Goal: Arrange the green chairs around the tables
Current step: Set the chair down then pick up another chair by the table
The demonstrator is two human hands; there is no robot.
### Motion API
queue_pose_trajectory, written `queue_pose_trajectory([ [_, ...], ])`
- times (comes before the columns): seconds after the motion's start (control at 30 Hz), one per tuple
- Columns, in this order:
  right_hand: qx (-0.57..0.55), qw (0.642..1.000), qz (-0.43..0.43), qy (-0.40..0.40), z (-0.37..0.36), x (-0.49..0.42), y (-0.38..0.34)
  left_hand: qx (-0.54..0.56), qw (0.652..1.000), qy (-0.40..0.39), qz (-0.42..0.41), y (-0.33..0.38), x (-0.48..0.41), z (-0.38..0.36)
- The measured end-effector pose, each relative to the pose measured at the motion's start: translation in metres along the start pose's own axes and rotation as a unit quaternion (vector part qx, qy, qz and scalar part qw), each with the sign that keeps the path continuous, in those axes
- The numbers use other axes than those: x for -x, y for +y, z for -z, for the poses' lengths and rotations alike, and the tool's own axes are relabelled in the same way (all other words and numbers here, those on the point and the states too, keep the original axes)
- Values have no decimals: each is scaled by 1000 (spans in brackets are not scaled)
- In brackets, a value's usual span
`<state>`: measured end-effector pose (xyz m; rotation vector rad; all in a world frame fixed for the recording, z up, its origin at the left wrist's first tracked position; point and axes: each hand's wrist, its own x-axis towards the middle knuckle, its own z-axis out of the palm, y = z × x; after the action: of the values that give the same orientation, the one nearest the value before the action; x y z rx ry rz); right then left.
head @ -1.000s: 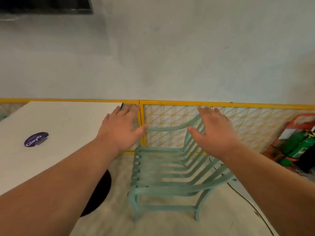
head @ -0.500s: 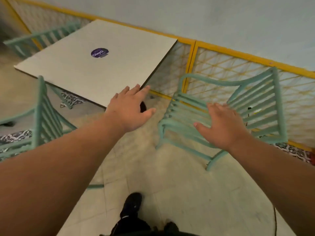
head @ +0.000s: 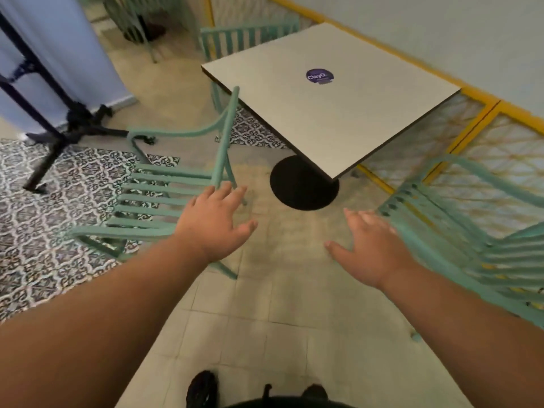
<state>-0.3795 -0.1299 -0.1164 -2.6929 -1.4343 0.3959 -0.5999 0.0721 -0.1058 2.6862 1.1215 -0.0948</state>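
Both of my hands were spread wide and gripping nothing: the left hand (head: 216, 223) hung over the near corner of the left green chair (head: 164, 198), the right hand (head: 369, 245) just beside the front edge of the right green chair (head: 471, 240). I could not tell whether either one touched its chair.

The left chair stood side-on to the tabletop (head: 332, 104), its back post just under the near left edge. I judged that shoving it inward could knock that post against the tabletop rim or catch a leg on the black pedestal base (head: 304, 184).

The right chair sat blurred, near the yellow railing (head: 471, 125) and the tabletop's near corner; dragging it carelessly could scrape the mesh or trap my fingers against the corner.

A third green chair (head: 250, 36) was already tucked at the far side. Open floor (head: 279, 290) lay between the two near chairs, in front of my shoes, so I had room to step and swing either chair. A dark stand base (head: 67, 128) crowded the left, on the patterned tiles.
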Motion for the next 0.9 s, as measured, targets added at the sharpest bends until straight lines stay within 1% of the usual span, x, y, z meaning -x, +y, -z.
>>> queue_pose_trajectory([
  [0.07, -5, 1000, 10, 2, -6, -11, -31, 4, 1000, 1, 13, -29, 5, 2],
  [0.2, -34, 999, 4, 3, -16, -35, -87, -1, 1000, -6, 16, -81, -3, 6],
  [0.37, -58, 998, 7, -2, -29, -70, -135, 6, 1000, -17, 11, -116, -29, 5],
  [0.5, -77, 997, 22, -5, -35, -103, -156, 23, 999, -38, 5, -120, -58, -5],
  [0.57, -82, 996, 36, -11, -35, -127, -161, 29, 999, -34, 12, -118, -78, -9],
  [0.7, -71, 995, 62, -22, -36, -183, -161, 46, 997, -30, 45, -110, -118, -21],
  [0.9, -36, 993, 102, -51, -41, -259, -159, 81, 990, -53, 107, -96, -167, -48],
])
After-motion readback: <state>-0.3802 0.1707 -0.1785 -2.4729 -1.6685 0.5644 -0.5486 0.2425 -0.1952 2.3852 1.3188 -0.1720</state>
